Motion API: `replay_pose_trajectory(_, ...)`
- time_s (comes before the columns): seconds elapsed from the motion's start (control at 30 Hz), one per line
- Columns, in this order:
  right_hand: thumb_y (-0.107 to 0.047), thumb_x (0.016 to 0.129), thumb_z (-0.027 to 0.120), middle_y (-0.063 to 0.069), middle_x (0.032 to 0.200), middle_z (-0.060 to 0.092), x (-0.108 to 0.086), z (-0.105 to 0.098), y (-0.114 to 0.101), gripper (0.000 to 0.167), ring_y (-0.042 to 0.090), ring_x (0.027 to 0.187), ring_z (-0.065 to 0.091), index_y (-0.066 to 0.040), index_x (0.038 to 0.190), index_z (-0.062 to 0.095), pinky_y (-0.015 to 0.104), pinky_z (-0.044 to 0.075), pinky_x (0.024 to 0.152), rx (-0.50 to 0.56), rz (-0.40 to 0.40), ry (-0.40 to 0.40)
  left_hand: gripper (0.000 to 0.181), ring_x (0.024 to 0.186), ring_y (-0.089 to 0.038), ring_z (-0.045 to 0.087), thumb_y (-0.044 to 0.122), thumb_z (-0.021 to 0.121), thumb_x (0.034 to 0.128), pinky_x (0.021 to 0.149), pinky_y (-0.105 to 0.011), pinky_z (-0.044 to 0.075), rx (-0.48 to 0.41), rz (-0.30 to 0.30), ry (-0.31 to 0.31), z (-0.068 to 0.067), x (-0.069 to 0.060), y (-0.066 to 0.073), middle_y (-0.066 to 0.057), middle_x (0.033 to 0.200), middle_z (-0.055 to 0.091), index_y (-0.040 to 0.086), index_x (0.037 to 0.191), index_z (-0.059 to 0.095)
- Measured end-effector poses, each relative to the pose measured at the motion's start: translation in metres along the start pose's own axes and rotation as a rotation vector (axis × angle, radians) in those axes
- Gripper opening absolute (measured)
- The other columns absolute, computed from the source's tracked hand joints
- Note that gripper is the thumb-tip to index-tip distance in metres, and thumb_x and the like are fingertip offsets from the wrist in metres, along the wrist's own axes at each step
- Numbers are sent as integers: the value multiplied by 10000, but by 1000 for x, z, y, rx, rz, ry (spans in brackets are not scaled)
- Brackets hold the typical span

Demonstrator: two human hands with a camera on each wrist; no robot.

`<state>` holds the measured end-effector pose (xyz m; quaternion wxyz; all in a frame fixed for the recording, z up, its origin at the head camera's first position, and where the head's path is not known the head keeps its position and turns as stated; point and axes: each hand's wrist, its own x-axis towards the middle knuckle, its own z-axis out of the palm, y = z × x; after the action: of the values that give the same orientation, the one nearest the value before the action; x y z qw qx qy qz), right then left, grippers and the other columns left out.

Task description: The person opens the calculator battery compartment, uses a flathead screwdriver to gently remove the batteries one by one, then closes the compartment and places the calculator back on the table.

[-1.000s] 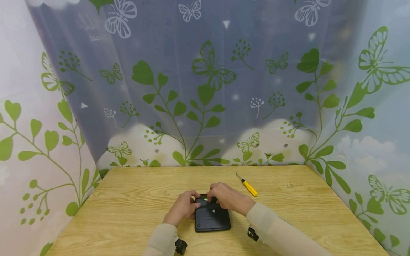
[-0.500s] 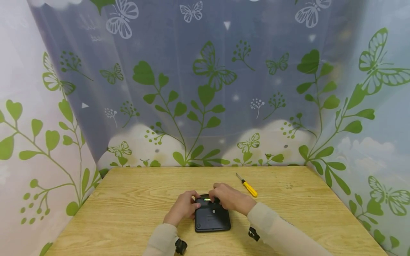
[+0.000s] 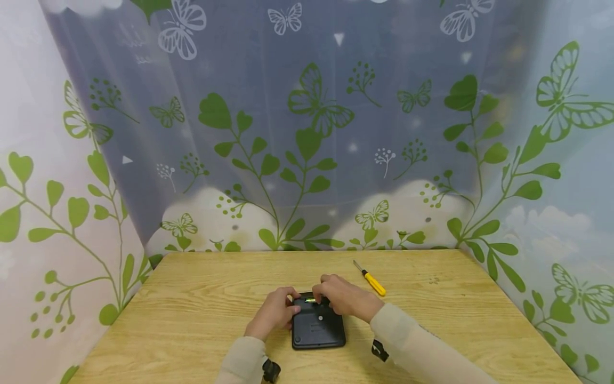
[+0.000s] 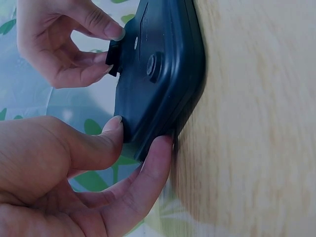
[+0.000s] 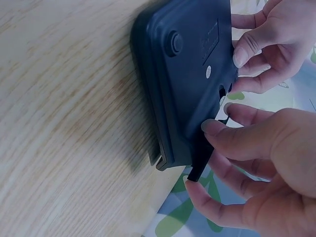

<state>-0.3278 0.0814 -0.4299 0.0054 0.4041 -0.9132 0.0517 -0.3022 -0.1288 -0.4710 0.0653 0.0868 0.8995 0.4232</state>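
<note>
A black device (image 3: 318, 332), shaped like a desk calculator, lies back side up on the table. Its round foot (image 5: 174, 43) and a small white sticker (image 5: 208, 71) show. Near its far edge a green battery (image 3: 310, 300) sits in an uncovered slot. My left hand (image 3: 272, 310) grips the device's far left corner, thumb on the back and fingers at the edge. At the far right, my right hand (image 3: 338, 295) pinches a small black battery cover (image 5: 200, 160) between thumb and fingers, close against the device. In the head view that cover is mostly hidden behind the fingers.
A screwdriver (image 3: 373, 281) with a yellow handle lies on the wooden table (image 3: 206, 298) beyond the right hand. Several tiny pieces, perhaps screws (image 3: 434, 280), lie further right. Patterned curtains (image 3: 307, 160) stand around the table's back and sides.
Over the last second my right hand shifted slightly right, showing more of the green battery. The left hand and the device stay in place.
</note>
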Motion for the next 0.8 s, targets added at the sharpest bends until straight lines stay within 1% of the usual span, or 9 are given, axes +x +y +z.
replay_pose_trajectory(0.37,132,832,754,32,958,606,-1,-5,3,333,148,812,556,-160,976,685,254,498,717,9,11,-17,258,777,-210,658,6,670,979,571,-310,601,-1,-19,-6,-1,-1,3,-162,989,658,24,1235,651)
replay_pose_trajectory(0.47,131,822,767,36,944,595,-2,-7,5,330,154,804,545,-153,964,679,260,493,709,1,0,-10,257,772,-206,658,6,670,979,575,-315,606,-5,-21,-4,-2,-1,3,-160,987,658,29,1235,654)
replay_pose_trajectory(0.57,141,812,773,46,937,600,-3,-6,8,329,159,795,551,-141,956,685,260,504,702,2,-15,1,255,762,-205,660,4,671,977,573,-319,608,-7,-16,-2,-1,-1,3,-162,982,660,28,1231,656)
replay_pose_trajectory(0.7,141,806,780,40,943,601,-3,-6,12,338,149,804,558,-151,954,694,261,518,715,-4,2,4,248,749,-202,659,-3,674,973,561,-311,606,-7,3,2,-1,-1,1,-165,969,662,21,1219,659)
replay_pose_trajectory(0.8,165,796,768,60,936,606,-6,-10,16,350,150,795,550,-144,940,691,269,509,710,8,7,15,247,745,-198,655,-6,674,972,555,-307,602,-7,9,6,-1,-1,1,-164,963,661,17,1217,660)
